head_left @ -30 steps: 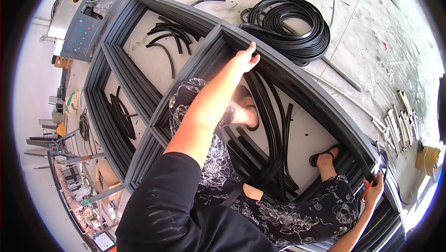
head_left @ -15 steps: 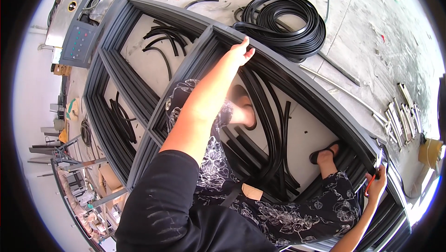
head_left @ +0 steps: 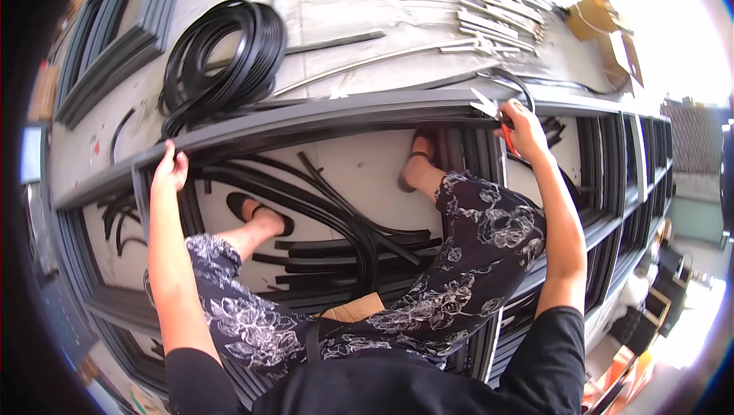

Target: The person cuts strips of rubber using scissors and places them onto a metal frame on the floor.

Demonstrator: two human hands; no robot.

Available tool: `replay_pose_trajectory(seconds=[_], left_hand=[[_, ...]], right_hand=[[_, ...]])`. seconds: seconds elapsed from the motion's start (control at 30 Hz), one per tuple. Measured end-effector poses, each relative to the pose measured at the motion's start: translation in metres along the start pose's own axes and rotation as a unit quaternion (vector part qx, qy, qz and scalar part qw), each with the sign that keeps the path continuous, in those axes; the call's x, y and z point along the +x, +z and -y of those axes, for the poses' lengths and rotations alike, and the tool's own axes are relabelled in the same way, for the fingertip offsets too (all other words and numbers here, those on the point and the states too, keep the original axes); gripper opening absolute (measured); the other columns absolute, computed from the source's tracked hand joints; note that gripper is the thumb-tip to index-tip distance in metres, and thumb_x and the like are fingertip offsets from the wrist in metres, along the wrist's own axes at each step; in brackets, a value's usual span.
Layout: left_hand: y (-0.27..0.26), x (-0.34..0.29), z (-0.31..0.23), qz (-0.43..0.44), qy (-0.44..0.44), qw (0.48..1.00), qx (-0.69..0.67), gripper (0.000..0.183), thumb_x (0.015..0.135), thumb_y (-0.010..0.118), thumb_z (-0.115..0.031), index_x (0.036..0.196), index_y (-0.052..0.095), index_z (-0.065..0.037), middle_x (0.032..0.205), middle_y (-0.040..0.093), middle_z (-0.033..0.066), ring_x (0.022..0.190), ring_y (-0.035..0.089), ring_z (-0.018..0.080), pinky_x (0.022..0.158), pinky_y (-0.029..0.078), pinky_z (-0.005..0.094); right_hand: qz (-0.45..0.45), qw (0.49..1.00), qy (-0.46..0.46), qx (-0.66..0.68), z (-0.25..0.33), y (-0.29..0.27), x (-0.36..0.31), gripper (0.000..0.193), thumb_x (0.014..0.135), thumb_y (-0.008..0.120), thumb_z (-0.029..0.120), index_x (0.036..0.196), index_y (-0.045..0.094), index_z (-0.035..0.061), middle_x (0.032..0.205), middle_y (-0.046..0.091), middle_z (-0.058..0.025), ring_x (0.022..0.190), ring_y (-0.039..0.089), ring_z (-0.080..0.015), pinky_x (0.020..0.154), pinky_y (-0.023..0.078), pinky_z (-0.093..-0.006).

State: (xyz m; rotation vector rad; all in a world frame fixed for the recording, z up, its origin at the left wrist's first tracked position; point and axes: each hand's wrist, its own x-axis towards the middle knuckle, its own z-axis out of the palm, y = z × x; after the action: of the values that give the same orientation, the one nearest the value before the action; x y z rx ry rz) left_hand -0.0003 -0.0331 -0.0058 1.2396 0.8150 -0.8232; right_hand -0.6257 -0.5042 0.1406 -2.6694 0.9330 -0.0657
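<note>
Both hands at the grey frame [head_left: 321, 113], scissors [head_left: 488, 110] in the right

Person sits astride the frame's near part, sandalled feet [head_left: 265, 220] on the floor inside its opening. Left hand [head_left: 170, 169] at the left stretch of the frame's far rail, thumb and fingers against its near edge; cannot tell whether they close on anything there. Right hand [head_left: 526, 130] well apart from it, at the right stretch of the same rail, clamped on the scissors' red handles. Blades spread, over the rail, tips toward the frame's left. A black strip [head_left: 524, 84] loops just beyond the right hand, outside the frame. Loose black strips [head_left: 367, 262] lie within the frame's opening, between the legs. Beyond the frame's far rail: coil of black strip [head_left: 222, 55] to the left, pale lengths [head_left: 497, 21] piled to the right.
</note>
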Motion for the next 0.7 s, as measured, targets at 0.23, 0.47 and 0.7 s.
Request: replay_pose_trajectory(seconds=[0.23, 0.47, 0.7], left_hand=[[-0.014, 0.006, -0.014, 0.018, 0.005, 1.0, 0.018, 0.043, 0.07, 0.078, -0.037, 0.081, 0.055, -0.002, 0.062, 0.055, 0.0027, 0.052, 0.056, 0.0104, 0.045, 0.051, 0.0157], [-0.005, -0.005, -0.011, -0.013, -0.002, 1.0, 0.02, 0.046, 0.069, 0.079, -0.038, 0.081, 0.054, -0.001, 0.063, 0.054, 0.0026, 0.052, 0.055, 0.0101, 0.045, 0.05, 0.0148], [0.002, -0.017, -0.014, -0.041, 0.003, 0.999, 0.014, 0.045, 0.07, 0.077, -0.039, 0.081, 0.057, -0.001, 0.061, 0.055, 0.0035, 0.05, 0.054, 0.01, 0.043, 0.048, 0.0149]], right_hand=[[-0.05, 0.996, 0.064, 0.026, -0.048, 0.024, 0.005, 0.035, 0.068, 0.076, 0.013, 0.095, 0.055, 0.0079, 0.079, 0.057, -0.0093, 0.075, 0.058, -0.0289, 0.067, 0.047, -0.0374], [-0.074, 0.994, 0.078, -0.005, -0.049, 0.029, 0.02, 0.026, 0.074, 0.069, 0.016, 0.096, 0.057, 0.0095, 0.087, 0.062, -0.0121, 0.091, 0.059, -0.0311, 0.077, 0.047, -0.0401], [-0.112, 0.992, 0.056, 0.002, -0.052, 0.041, 0.025, 0.019, 0.075, 0.062, 0.009, 0.094, 0.057, 0.0082, 0.085, 0.062, -0.0129, 0.091, 0.059, -0.0319, 0.079, 0.046, -0.0396]])
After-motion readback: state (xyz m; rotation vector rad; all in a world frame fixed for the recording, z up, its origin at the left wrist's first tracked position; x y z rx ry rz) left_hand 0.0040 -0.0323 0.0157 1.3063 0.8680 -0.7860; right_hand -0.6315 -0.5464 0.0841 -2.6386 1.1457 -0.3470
